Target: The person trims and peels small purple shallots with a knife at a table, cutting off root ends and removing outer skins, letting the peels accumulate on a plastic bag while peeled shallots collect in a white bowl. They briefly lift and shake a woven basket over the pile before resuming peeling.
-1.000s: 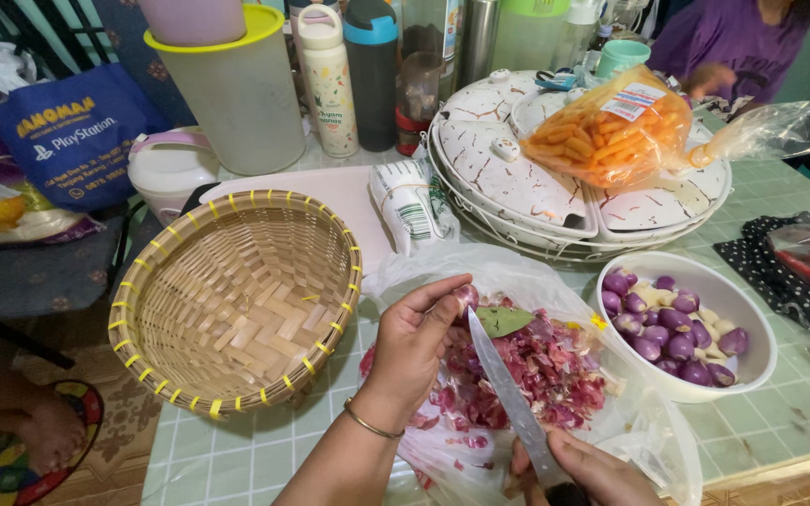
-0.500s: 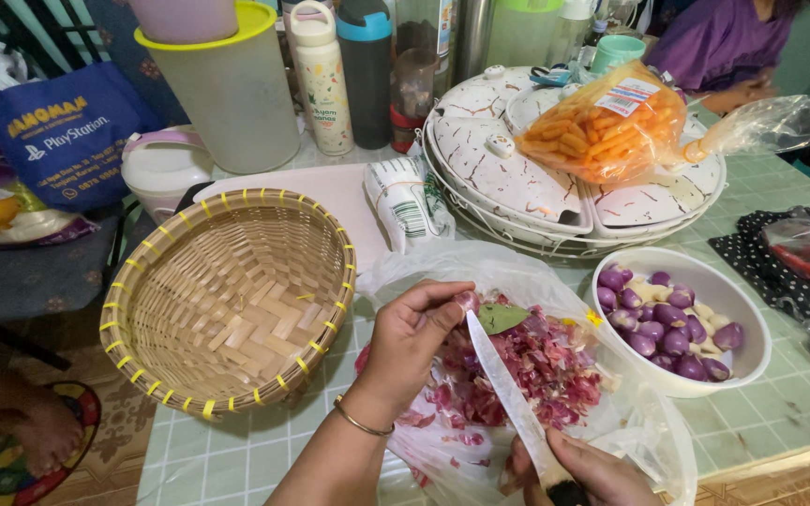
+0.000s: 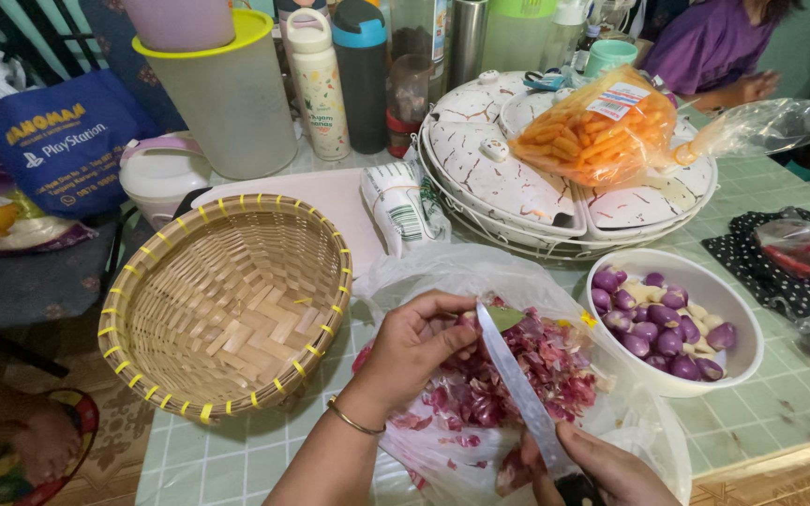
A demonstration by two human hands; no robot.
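My left hand [image 3: 414, 351] hovers over an open plastic bag [image 3: 442, 272] full of red-purple shallot peels [image 3: 555, 365]. Its fingers pinch a small shallot, mostly hidden by them, against the tip of a knife [image 3: 517, 389]. A green scrap sits on the blade tip. My right hand [image 3: 611, 468] grips the knife's dark handle at the bottom edge, with the blade pointing up and left. A white bowl [image 3: 696, 267] of peeled purple shallots [image 3: 653, 328] and a few pale garlic cloves stands just to the right of the bag.
An empty woven basket [image 3: 227, 300] lies to the left on the tiled table. Behind stand a wire rack of white lidded dishes [image 3: 499, 173], a bag of orange snacks [image 3: 592, 131], bottles and a tub [image 3: 227, 89]. Another person in purple [image 3: 714, 47] sits at the far right.
The view has shifted slightly. My left hand stays pinched at the knife tip over the bag, and the knife keeps its angle.
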